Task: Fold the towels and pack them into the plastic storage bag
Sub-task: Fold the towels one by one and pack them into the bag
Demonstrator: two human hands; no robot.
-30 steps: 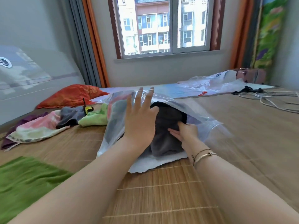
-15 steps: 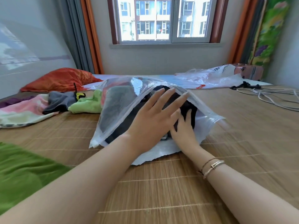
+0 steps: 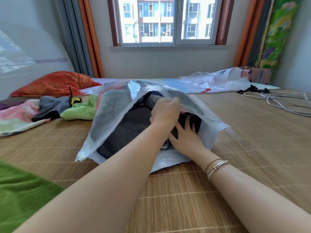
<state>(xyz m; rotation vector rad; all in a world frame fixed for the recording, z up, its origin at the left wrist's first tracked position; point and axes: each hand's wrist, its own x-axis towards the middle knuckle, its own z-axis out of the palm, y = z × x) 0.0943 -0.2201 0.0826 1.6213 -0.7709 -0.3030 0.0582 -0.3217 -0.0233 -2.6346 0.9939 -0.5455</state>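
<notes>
A clear plastic storage bag (image 3: 111, 118) lies on the bamboo mat with its mouth facing me. A dark grey folded towel (image 3: 127, 130) fills its opening, and more folded cloth shows through the film behind. My left hand (image 3: 165, 112) grips the bag's upper lip and holds it lifted. My right hand (image 3: 186, 137) lies with fingers spread flat on the dark towel inside the mouth. A loose pile of towels (image 3: 50, 108), pink, grey and light green, sits to the left of the bag.
A green cloth (image 3: 21, 195) covers the near left corner. An orange pillow (image 3: 53, 83) lies at the back left. Another clear plastic bag (image 3: 217, 78) and a small case (image 3: 254, 74) sit at the back right, with coiled white cable (image 3: 282, 101) on the mat.
My left hand went from lying flat on top of the bag to gripping its upper lip and lifting it. My right hand pushed deeper onto the dark towel.
</notes>
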